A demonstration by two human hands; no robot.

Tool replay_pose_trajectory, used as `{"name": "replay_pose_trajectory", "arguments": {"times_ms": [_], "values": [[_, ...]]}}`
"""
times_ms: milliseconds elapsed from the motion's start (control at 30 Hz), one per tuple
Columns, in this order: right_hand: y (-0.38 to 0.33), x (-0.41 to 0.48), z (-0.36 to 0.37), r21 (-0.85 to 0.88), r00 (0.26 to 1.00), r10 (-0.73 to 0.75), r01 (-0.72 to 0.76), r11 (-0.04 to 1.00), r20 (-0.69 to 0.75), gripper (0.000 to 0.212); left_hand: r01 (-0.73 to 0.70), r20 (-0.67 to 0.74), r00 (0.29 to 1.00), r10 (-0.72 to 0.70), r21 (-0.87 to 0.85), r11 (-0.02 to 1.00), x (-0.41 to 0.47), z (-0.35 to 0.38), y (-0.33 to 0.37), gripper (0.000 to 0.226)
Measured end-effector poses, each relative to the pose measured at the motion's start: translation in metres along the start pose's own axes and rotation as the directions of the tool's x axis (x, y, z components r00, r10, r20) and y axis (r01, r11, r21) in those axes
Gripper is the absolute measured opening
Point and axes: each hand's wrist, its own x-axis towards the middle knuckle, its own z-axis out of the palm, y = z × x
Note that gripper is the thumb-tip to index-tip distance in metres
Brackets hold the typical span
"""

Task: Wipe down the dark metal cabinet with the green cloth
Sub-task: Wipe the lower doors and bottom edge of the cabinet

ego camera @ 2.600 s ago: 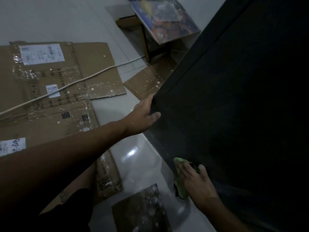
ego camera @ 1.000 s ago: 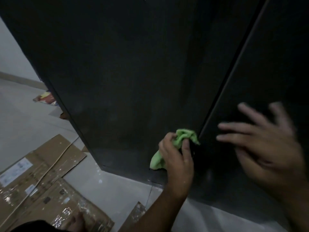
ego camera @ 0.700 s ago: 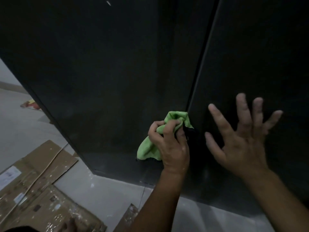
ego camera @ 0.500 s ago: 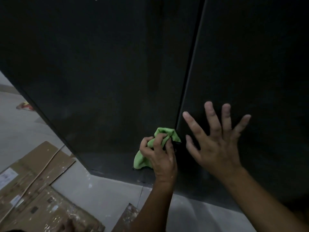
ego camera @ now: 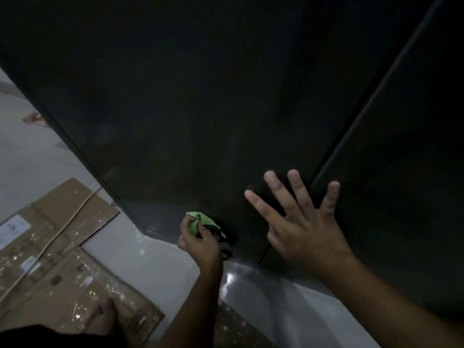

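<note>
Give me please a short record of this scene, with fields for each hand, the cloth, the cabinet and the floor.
left hand: grips the green cloth
green cloth: bunched, low against the cabinet, near its bottom edge
right hand: fingers spread, laid on the cabinet front, across the seam
cabinet: dark, upright, fills most of the view
floor: pale and glossy; flattened cardboard with a light cord over it at the left
</note>
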Motion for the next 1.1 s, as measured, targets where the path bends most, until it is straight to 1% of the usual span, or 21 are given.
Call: {"name": "replay_pose_trajectory", "arguments": {"times_ms": [100, 167, 233, 300, 400, 467, 533, 600, 633, 700, 767, 833, 900, 1000, 1100], "values": [[-0.021, 0.002, 0.009, 0.022, 0.988, -0.132, 0.131, 0.991, 0.083, 0.074, 0.043, -0.106, 0.993, -0.044, -0.015, 0.999, 0.046, -0.010, -0.010, 0.030], [-0.027, 0.004, 0.015, -0.019, 0.985, -0.140, 0.142, 0.990, 0.096, 0.072, 0.110, -0.163, 0.979, -0.119, -0.062, 0.992, 0.074, -0.014, -0.013, 0.035], [-0.028, 0.004, 0.019, -0.082, 0.986, -0.136, 0.144, 0.986, 0.100, 0.073, 0.102, -0.172, 0.978, -0.116, -0.089, 0.991, 0.090, -0.017, -0.018, 0.037], [-0.027, 0.004, 0.022, -0.129, 0.983, -0.148, 0.161, 0.978, 0.105, 0.076, 0.063, -0.129, 0.989, -0.076, -0.105, 0.993, 0.091, -0.017, -0.026, 0.038], [-0.025, 0.006, 0.021, -0.142, 0.980, -0.168, 0.182, 0.973, 0.111, 0.076, 0.094, -0.056, 0.993, -0.100, -0.095, 0.991, 0.075, -0.008, -0.039, 0.043], [-0.023, 0.006, 0.019, -0.119, 0.974, -0.196, 0.209, 0.971, 0.115, 0.073, 0.109, 0.011, 0.994, -0.108, -0.053, 0.993, 0.057, 0.001, -0.047, 0.046], [-0.021, 0.007, 0.014, -0.055, 0.973, -0.206, 0.212, 0.976, 0.109, 0.067, 0.104, 0.095, 0.990, -0.100, -0.029, 0.994, 0.032, 0.008, -0.055, 0.049], [-0.018, 0.006, 0.007, 0.045, 0.977, -0.180, 0.176, 0.983, 0.114, 0.065, 0.094, 0.192, 0.977, -0.089, -0.017, 0.995, -0.002, 0.016, -0.061, 0.049], [-0.017, 0.004, 0.003, 0.075, 0.979, -0.162, 0.154, 0.985, 0.122, 0.065, 0.068, 0.246, 0.967, -0.061, -0.018, 0.998, -0.020, 0.020, -0.063, 0.048], [-0.015, 0.000, -0.001, 0.059, 0.980, -0.132, 0.124, 0.990, 0.148, 0.067, 0.024, 0.351, 0.936, -0.021, -0.003, 1.000, -0.052, 0.028, -0.067, 0.050], [-0.013, -0.008, 0.003, -0.022, 0.974, -0.123, 0.129, 0.991, 0.190, 0.070, 0.039, 0.401, 0.915, -0.046, 0.024, 0.999, -0.073, 0.036, -0.075, 0.045], [-0.013, -0.016, 0.010, -0.102, 0.963, -0.144, 0.171, 0.980, 0.226, 0.073, 0.102, 0.396, 0.913, -0.102, 0.022, 0.995, -0.082, 0.043, -0.084, 0.042], [-0.014, -0.019, 0.017, -0.156, 0.958, -0.162, 0.202, 0.967, 0.238, 0.075, 0.123, 0.353, 0.927, -0.127, 0.032, 0.992, -0.081, 0.047, -0.092, 0.043], [-0.020, -0.020, 0.026, -0.194, 0.962, -0.157, 0.201, 0.960, 0.222, 0.076, 0.192, 0.260, 0.944, -0.203, 0.069, 0.979, -0.061, 0.047, -0.107, 0.044], [-0.027, -0.021, 0.032, -0.192, 0.961, -0.160, 0.205, 0.960, 0.224, 0.080, 0.278, 0.188, 0.942, -0.279, 0.033, 0.960, -0.025, 0.044, -0.130, 0.053]]}}
